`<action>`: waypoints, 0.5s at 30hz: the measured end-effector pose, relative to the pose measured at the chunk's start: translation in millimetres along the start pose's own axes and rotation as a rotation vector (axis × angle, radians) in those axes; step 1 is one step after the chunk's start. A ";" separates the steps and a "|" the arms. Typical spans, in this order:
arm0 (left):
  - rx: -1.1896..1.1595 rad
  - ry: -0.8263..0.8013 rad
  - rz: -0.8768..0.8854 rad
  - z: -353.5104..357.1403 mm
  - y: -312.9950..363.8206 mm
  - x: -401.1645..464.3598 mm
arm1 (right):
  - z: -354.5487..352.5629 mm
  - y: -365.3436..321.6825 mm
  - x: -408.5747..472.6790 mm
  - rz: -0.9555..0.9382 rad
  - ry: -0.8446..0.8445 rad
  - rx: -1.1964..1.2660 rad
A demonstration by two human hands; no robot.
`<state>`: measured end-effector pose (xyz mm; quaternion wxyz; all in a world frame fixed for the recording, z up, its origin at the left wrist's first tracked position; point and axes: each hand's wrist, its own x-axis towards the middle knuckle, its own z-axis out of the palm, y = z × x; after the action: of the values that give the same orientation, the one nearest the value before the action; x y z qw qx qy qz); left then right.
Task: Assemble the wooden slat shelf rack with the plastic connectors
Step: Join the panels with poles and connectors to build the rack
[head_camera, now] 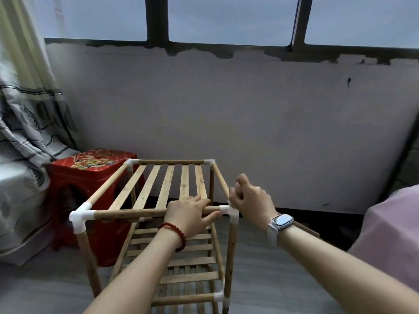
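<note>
The wooden slat shelf rack (149, 189) stands upright on the floor, its top shelf of several slats framed by round rods. White plastic connectors join the corners: near left (80, 215), near right (230, 211), far left (131, 163), far right (210, 163). My left hand (190, 214) grips the near front rod just left of the near right connector, fingers over the top and thumb underneath. My right hand (249, 196) is curled round the right side rod where it enters that connector. Lower slat shelves (190, 257) show beneath.
A red plastic stool (90, 175) stands directly behind the rack's left side. A patterned curtain (29, 109) and a covered bed edge (18, 200) are on the left. A pale wall (249, 121) rises under the window. Pink fabric (394, 234) lies at the right.
</note>
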<state>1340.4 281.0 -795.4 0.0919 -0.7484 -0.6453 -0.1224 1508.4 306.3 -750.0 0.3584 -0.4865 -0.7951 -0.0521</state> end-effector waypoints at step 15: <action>-0.010 0.014 0.013 -1.7 -2.8 1.8 | -22.4 8.9 31.0 0.087 -0.045 0.117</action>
<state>1337.9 282.6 -793.2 0.0938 -0.7523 -0.6390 -0.1303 1518.9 324.0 -716.7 0.3701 -0.4999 -0.7827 0.0208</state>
